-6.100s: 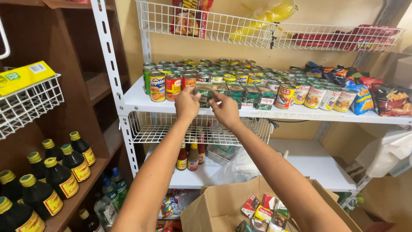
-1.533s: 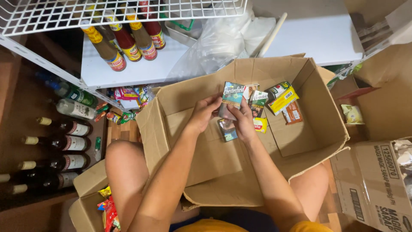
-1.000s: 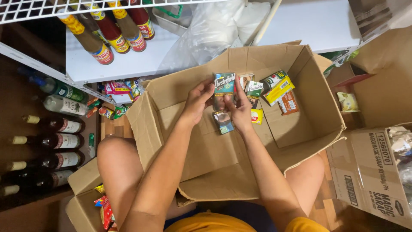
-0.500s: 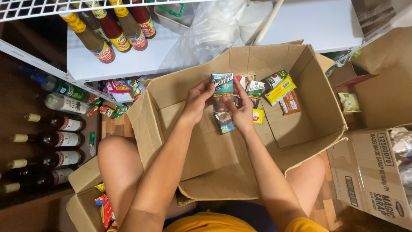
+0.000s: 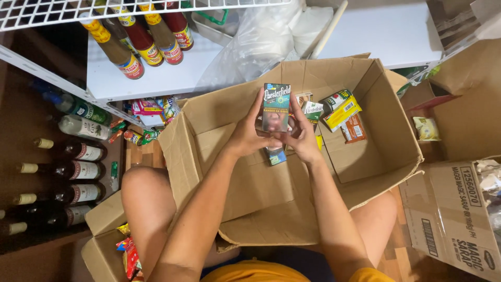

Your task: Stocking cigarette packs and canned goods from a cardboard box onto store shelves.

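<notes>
Shelving [image 5: 156, 78] fills the far side, its white board carrying sauce bottles [image 5: 138, 39] with yellow caps and a clear plastic bag [image 5: 261, 42] to their right. Below it, on the left, dark wine bottles [image 5: 68, 172] lie on their sides in a row, corks pointing left.

Between your knees sits the large open cardboard box [image 5: 261, 193], flaps folded outward. It is mostly bare inside; only a few small packets [image 5: 342, 112] lie in its far right corner, green, yellow and brown, with one more small pack [image 5: 275, 155] lying on the floor of the box beneath your hands.

A printed carton [image 5: 454, 214] stands at the near right, and a smaller open box [image 5: 112, 250] at the near left holds red snack wrappers [image 5: 130, 256].

You hold a small dark green pack [image 5: 276, 107] upright over the middle of the large box. Your left hand [image 5: 248, 136] pinches its left edge, fingers curled around it; your right hand [image 5: 302, 138] clasps the right edge and lower end.
</notes>
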